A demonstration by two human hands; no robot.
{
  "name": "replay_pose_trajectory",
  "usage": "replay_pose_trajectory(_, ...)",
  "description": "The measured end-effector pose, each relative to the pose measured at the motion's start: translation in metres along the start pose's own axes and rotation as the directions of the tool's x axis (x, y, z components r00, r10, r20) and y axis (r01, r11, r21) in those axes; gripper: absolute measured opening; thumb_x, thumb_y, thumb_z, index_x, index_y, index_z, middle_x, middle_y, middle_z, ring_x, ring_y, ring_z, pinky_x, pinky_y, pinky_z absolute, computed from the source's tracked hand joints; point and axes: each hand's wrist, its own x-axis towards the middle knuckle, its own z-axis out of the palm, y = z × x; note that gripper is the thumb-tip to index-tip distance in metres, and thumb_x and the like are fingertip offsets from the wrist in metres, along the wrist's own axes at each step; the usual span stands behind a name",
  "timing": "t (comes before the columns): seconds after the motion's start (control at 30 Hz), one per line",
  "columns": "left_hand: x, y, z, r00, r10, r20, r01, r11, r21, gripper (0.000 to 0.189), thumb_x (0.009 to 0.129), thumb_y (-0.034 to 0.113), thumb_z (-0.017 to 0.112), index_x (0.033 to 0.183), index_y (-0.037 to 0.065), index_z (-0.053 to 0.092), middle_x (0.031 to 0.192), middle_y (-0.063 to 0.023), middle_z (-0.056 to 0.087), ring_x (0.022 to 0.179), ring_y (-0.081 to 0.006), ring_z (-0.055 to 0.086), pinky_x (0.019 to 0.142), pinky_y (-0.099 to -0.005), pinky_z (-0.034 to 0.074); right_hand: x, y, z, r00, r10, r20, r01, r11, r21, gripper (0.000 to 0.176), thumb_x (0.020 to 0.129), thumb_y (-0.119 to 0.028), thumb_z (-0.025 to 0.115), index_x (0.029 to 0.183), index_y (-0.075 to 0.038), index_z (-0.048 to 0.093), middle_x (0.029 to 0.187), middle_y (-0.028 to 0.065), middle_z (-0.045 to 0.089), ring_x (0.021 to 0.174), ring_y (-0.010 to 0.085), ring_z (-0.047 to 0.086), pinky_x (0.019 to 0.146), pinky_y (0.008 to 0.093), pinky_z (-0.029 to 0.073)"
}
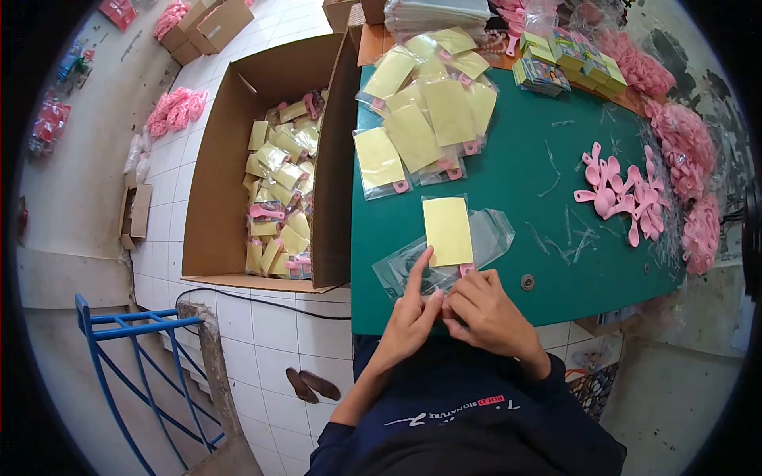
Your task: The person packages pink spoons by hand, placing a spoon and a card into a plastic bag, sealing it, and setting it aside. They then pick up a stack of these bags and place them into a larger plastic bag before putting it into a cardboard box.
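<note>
A clear plastic bag (464,208) with a pale yellow card (448,232) and a pink spoon, its handle end (467,270) showing below the card, lies flat near the table's front edge. My left hand (406,324) has its index finger stretched out onto the card's lower left corner, its thumb reaching toward the other hand. Curled at the bag's lower end, my right hand (488,313) pinches the plastic there; the fingers hide the exact grip. Beneath this bag, more loose clear bags (494,236) are spread on the green table (524,186).
Filled bags (413,136) are heaped at the table's back left. Loose pink spoons (623,190) lie at right, near bundled pink pieces (684,151) and card stacks (556,59). A cardboard box (333,159) of filled bags stands left. A metal washer (528,282) lies near the front edge.
</note>
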Motion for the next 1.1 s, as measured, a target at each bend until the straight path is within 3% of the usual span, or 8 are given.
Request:
replay_pose_trajectory(0.27, 0.008, 0.002, 0.004, 0.992, 0.031, 0.123, 0.037, 0.856, -0.516, 0.06, 0.095, 0.005, 0.039, 0.145, 0.011, 0.005, 0.106, -0.0232, 0.062, 0.1, -0.0231, 0.061, 0.081, -0.027, 0.048, -0.015, 0.062, -0.076, 0.966, -0.176, 0.188, 0.026, 0.793, 0.608, 0.015, 0.075, -0.015, 0.068, 0.081, -0.009, 0.056, 0.084, 0.0022, 0.054, 0.081, 0.02, 0.052, 0.077, 0.0327, 0.04)
replay_pose_trajectory(0.33, 0.006, 0.005, -0.004, 0.976, 0.041, 0.213, 0.073, 0.862, -0.502, 0.062, 0.095, 0.005, 0.04, 0.144, 0.011, 0.003, 0.112, -0.0261, 0.059, 0.107, -0.027, 0.058, 0.086, -0.0308, 0.048, -0.032, 0.112, -0.12, 0.981, 0.131, 0.143, -0.182, 0.879, 0.442, 0.013, 0.076, -0.014, 0.067, 0.079, -0.006, 0.057, 0.084, 0.0046, 0.056, 0.079, 0.0175, 0.053, 0.071, 0.0295, 0.042)
replay_pose_trajectory(0.4, 0.004, 0.002, -0.005, 0.972, 0.049, 0.228, 0.064, 0.885, -0.461, 0.063, 0.094, 0.003, 0.042, 0.144, 0.01, 0.005, 0.113, -0.0287, 0.056, 0.108, -0.0314, 0.057, 0.089, -0.0362, 0.048, -0.056, 0.177, -0.143, 0.718, 0.647, -0.256, -0.642, 0.758, 0.115, 0.017, 0.082, -0.015, 0.057, 0.094, -0.003, 0.056, 0.086, 0.0086, 0.055, 0.079, 0.0202, 0.055, 0.068, 0.0307, 0.043)
replay_pose_trajectory(0.47, 0.004, 0.003, -0.008, 0.97, 0.056, 0.236, 0.059, 0.889, -0.455, 0.064, 0.093, 0.002, 0.043, 0.144, 0.009, 0.006, 0.114, -0.0304, 0.055, 0.109, -0.034, 0.056, 0.09, -0.0394, 0.048, -0.101, 0.214, -0.13, 0.705, 0.438, -0.557, -0.709, 0.43, -0.559, 0.029, 0.082, -0.012, 0.053, 0.11, -0.003, 0.052, 0.093, 0.0143, 0.057, 0.088, 0.0261, 0.057, 0.074, 0.0367, 0.045)
replay_pose_trajectory(0.63, 0.003, 0.004, -0.006, 0.967, 0.047, 0.25, 0.099, 0.835, -0.541, 0.063, 0.093, 0.003, 0.043, 0.144, 0.009, 0.006, 0.114, -0.0316, 0.054, 0.109, -0.036, 0.056, 0.092, -0.0428, 0.046, -0.022, 0.053, -0.063, 0.932, 0.299, -0.202, -0.305, 0.952, 0.005, 0.039, 0.075, -0.005, 0.065, 0.111, -0.006, 0.052, 0.104, 0.0155, 0.048, 0.094, 0.0309, 0.056, 0.081, 0.0398, 0.046)
replay_pose_trajectory(0.67, 0.004, 0.005, -0.006, 0.965, 0.047, 0.256, 0.106, 0.828, -0.551, 0.063, 0.093, 0.004, 0.043, 0.144, 0.009, 0.006, 0.114, -0.0317, 0.054, 0.109, -0.0362, 0.056, 0.092, -0.0433, 0.046, -0.02, 0.039, -0.041, 0.936, 0.319, -0.15, -0.28, 0.931, 0.233, 0.041, 0.071, -0.002, 0.068, 0.109, -0.008, 0.053, 0.107, 0.0147, 0.046, 0.094, 0.0299, 0.056, 0.081, 0.0383, 0.047)
replay_pose_trajectory(0.87, -0.005, 0.003, -0.025, 0.941, 0.008, 0.337, 0.159, 0.87, -0.466, 0.054, 0.096, 0.007, 0.036, 0.143, 0.007, 0.009, 0.118, -0.0284, 0.054, 0.112, -0.0343, 0.054, 0.095, -0.0396, 0.044, -0.021, 0.035, 0.001, 0.894, 0.338, -0.295, -0.235, 0.913, 0.335, 0.022, 0.07, 0.0, 0.071, 0.088, -0.007, 0.059, 0.104, 0.0108, 0.046, 0.083, 0.018, 0.058, 0.073, 0.0279, 0.049)
replay_pose_trajectory(1.1, 0.004, 0.011, -0.009, 0.981, 0.19, -0.033, -0.173, 0.944, 0.281, 0.03, 0.08, -0.003, 0.064, 0.107, 0.001, 0.052, 0.099, -0.012, 0.061, 0.093, -0.0175, 0.062, 0.075, -0.0288, 0.054, -0.027, 0.039, -0.011, 0.933, 0.334, -0.137, -0.227, 0.837, 0.498, 0.014, 0.074, 0.001, 0.067, 0.085, -0.004, 0.06, 0.102, 0.0084, 0.048, 0.085, 0.0158, 0.059, 0.071, 0.0271, 0.049)
